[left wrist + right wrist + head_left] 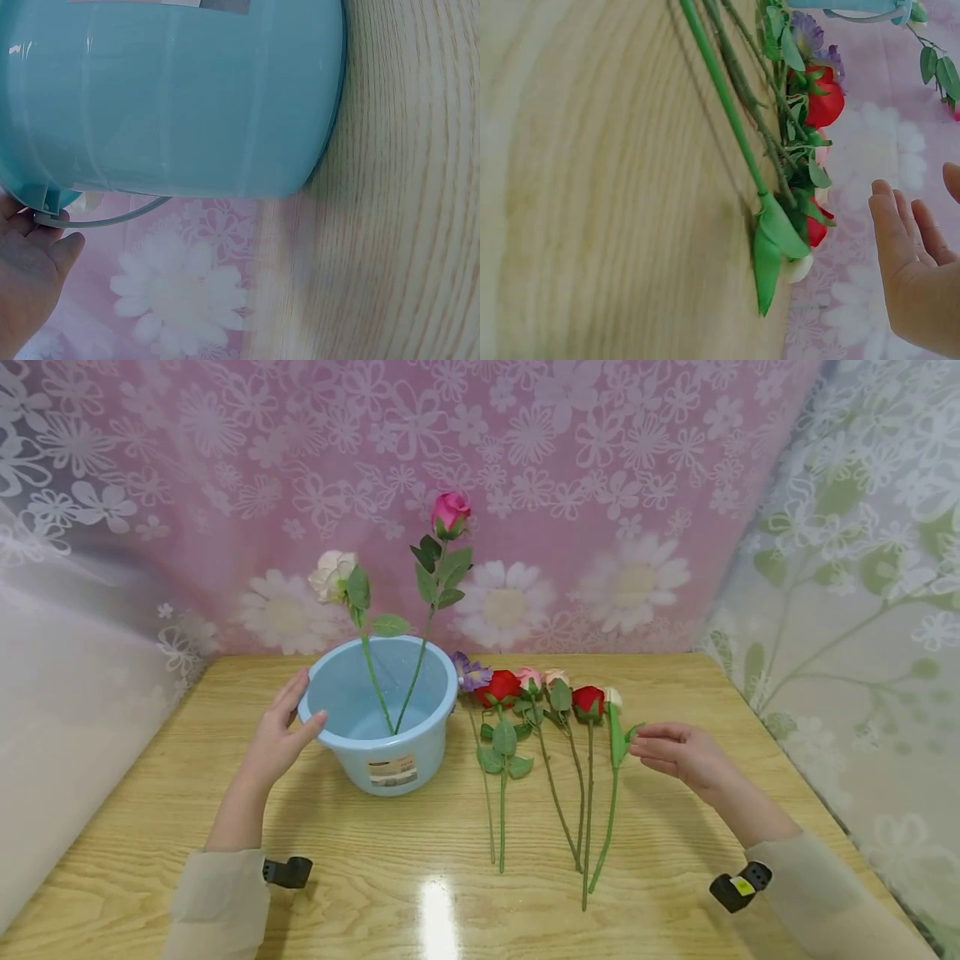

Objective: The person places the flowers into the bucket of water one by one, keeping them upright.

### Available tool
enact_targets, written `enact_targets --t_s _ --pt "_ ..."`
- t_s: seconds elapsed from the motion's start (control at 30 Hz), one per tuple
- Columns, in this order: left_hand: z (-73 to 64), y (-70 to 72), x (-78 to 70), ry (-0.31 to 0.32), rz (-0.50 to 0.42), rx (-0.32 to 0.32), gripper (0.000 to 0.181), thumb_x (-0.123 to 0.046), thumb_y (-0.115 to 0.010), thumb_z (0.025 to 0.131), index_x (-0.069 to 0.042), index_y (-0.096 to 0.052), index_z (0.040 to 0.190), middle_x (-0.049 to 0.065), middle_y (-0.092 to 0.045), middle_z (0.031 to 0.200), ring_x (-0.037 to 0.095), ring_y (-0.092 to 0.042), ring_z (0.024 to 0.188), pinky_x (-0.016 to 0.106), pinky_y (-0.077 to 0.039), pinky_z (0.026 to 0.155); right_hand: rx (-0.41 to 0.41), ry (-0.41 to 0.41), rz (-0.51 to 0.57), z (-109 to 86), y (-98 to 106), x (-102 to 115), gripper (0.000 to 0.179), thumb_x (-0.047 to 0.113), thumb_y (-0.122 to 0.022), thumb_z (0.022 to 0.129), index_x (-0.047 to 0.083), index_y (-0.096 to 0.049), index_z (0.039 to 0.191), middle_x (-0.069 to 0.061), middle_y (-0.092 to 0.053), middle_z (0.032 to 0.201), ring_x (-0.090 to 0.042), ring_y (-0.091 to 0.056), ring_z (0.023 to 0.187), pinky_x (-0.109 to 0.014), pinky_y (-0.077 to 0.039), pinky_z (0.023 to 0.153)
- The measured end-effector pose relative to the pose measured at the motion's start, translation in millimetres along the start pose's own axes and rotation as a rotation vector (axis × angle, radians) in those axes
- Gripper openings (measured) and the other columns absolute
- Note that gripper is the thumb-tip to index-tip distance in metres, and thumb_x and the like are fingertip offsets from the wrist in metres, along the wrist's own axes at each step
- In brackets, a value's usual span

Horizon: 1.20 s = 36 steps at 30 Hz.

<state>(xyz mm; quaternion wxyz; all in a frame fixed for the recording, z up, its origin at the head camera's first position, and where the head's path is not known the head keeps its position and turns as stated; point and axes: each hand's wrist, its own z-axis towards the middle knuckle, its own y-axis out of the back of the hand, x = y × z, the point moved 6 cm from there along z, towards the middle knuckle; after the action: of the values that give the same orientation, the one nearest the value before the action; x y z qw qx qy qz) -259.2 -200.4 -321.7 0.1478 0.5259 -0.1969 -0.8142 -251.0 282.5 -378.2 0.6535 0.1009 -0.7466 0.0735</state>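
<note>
My left hand (273,739) rests at the left rim of a light blue bucket (405,767), fingers extended along the edge and thumb spread apart. Seen from the left wrist, its fingertips are right at the handle's joint (46,211). Inside the bucket stand a white rose (332,577) and a pink rose (451,513), both leaning, stems crossing near the bottom. My right hand (686,756) hovers with nearly straight fingers just right of a white tulip (614,697) with a green stem. In the right wrist view, this hand is apart from the tulip leaves (769,255).
Left of the tulip lie a red rose (588,702), a peach flower (555,677), a pink flower (529,679), another red rose (498,687) and a purple flower (471,673). Their stems point toward the near edge of the wooden table (360,877). A floral curtain (570,527) hangs behind.
</note>
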Motion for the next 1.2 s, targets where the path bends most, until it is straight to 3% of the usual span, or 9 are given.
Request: enact_targets --t_s 0.2,0.53,1.03,1.2 --pt "-0.5 0.6 0.0 -0.002 0.010 -0.015 0.062 -0.006 -0.054 0.086 0.013 -0.020 0.134 0.025 -0.015 0.141 0.037 -0.017 0.127 0.045 -0.019 0.102 0.002 -0.058 0.022 -2.1 2 -16 0.047 0.008 -0.053 0.088 -0.018 -0.034 0.122 0.002 -0.058 0.098 -0.011 -0.059 0.092 -0.028 -0.047 0.083" --pt "-0.7 0.1 -1.8 0.007 0.001 -0.004 0.062 -0.006 -0.053 0.086 0.013 -0.019 0.134 0.026 -0.014 0.141 0.039 -0.015 0.127 0.050 -0.018 0.101 0.034 -0.162 0.032 -5.1 -2 -44 0.056 0.005 -0.050 0.089 -0.025 -0.020 0.125 -0.012 -0.060 0.103 -0.017 -0.059 0.093 -0.032 -0.046 0.085" --pt "0.0 1.5 -3.3 0.008 0.009 -0.011 0.062 -0.003 -0.053 0.086 0.012 -0.019 0.135 0.026 -0.014 0.141 0.039 -0.015 0.127 0.052 -0.018 0.101 0.072 -0.238 0.096 -1.1 -6 -65 0.041 0.006 -0.049 0.090 -0.019 -0.036 0.119 -0.007 -0.063 0.094 -0.018 -0.060 0.090 -0.030 -0.049 0.082" --pt "0.3 0.8 2.1 0.005 0.019 -0.008 0.062 -0.008 -0.054 0.087 0.011 -0.019 0.135 0.025 -0.014 0.141 0.037 -0.017 0.127 0.049 -0.019 0.101 0.056 -0.241 0.095 0.6 -10 -70 0.047 0.007 -0.048 0.090 -0.021 -0.029 0.123 -0.006 -0.062 0.094 -0.017 -0.060 0.088 -0.031 -0.049 0.081"
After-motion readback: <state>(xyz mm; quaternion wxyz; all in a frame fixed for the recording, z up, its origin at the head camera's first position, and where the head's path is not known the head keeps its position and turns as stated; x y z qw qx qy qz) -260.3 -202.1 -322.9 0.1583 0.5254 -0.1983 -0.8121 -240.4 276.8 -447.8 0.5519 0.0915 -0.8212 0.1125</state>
